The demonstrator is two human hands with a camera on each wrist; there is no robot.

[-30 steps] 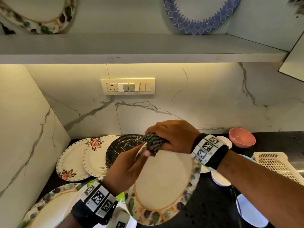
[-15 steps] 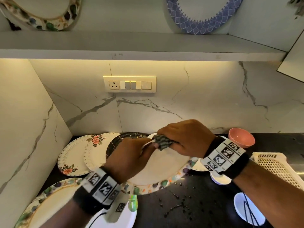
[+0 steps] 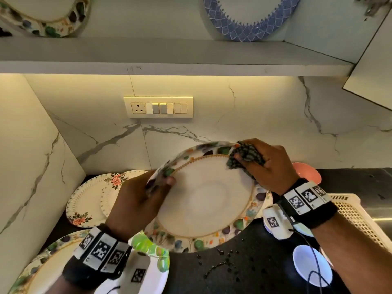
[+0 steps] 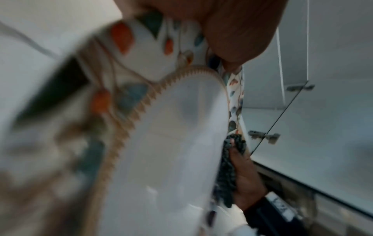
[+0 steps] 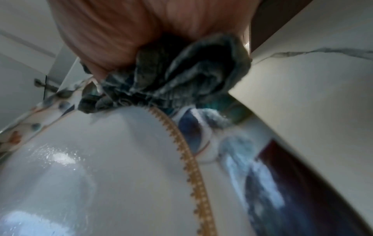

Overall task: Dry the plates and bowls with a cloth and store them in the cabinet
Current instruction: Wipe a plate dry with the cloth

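The left hand (image 3: 137, 200) grips the plate (image 3: 203, 200) firmly while the right hand (image 3: 269, 168), clutching the cloth (image 3: 244, 155), should sweep its wet middle.

Big leaf-rimmed plate (image 3: 203, 200) tilted up toward me, dark checkered cloth (image 3: 244, 155) bunched on its rim around 1 o'clock.

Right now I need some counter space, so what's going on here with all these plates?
A person is drying a large leaf-rimmed plate, held tilted above the dark counter. The left hand grips its left rim while the right hand presses a bunched checked cloth against the upper right rim. More plates lean against the back wall, a pink bowl sits on the right, and water drops lie on the counter. Two plates already stand on the shelf above.
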